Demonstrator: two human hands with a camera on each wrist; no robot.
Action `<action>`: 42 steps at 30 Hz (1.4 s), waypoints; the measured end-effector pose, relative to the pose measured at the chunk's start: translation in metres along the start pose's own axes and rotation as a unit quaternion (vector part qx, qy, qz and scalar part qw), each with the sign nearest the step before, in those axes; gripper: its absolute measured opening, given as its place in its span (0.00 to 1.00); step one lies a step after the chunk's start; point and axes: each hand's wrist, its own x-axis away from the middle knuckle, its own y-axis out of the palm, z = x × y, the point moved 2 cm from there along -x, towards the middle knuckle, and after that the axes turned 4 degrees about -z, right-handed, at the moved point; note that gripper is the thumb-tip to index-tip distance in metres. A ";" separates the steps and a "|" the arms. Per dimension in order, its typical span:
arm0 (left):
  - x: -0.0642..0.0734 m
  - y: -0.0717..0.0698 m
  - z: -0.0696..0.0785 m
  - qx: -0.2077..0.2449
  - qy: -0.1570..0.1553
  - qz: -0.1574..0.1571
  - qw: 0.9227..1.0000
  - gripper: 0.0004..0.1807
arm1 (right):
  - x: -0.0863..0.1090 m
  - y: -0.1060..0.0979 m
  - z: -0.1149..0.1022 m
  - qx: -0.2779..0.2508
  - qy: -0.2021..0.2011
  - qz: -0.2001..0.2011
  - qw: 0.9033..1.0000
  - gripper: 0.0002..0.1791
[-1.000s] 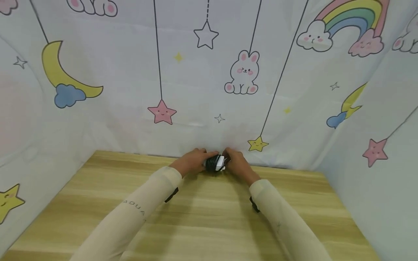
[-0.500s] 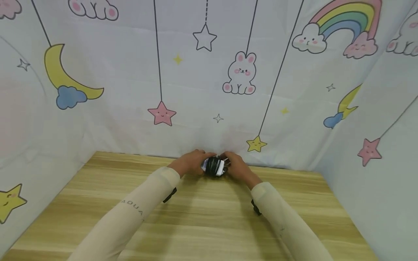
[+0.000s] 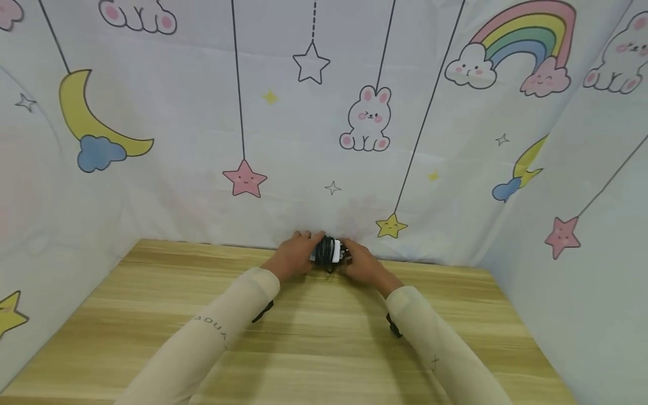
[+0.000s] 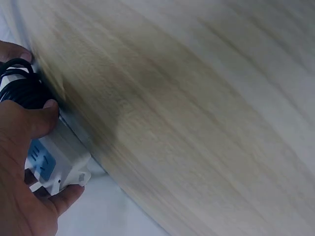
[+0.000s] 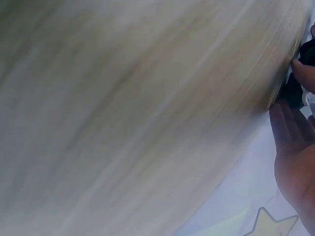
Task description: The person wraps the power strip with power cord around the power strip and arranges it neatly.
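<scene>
A white power strip with black cord wound around its middle is held at the back edge of the table. My left hand grips its left end; in the left wrist view the thumb lies along the strip beside the coils, near a blue socket panel, and fingers wrap beneath. At the other end, my right hand pinches a black part of the cord between thumb and fingers, close against the strip's white end. Much of this grip is cut off at the right wrist view's edge.
The wood-grain table stretches toward me under both forearms. A white cloth backdrop printed with stars, rabbits and a rainbow rises behind its back edge and along both sides.
The wound power strip has turned slightly and shifted a little left in the head view. My right hand has changed its hold, its fingers now lower around the strip's right end.
</scene>
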 end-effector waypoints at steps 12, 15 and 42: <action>0.004 -0.001 -0.018 0.033 0.050 0.028 0.998 0.51 | 0.016 -0.011 -0.040 0.019 0.029 -0.036 0.999 0.48; 0.004 -0.001 -0.022 0.075 0.079 0.020 0.994 0.50 | 0.007 0.001 -0.014 0.049 -0.005 -0.021 0.999 0.42; 0.031 -0.015 -0.014 0.120 0.100 -0.052 0.986 0.51 | 0.016 -0.016 -0.079 0.001 0.056 -0.033 0.998 0.33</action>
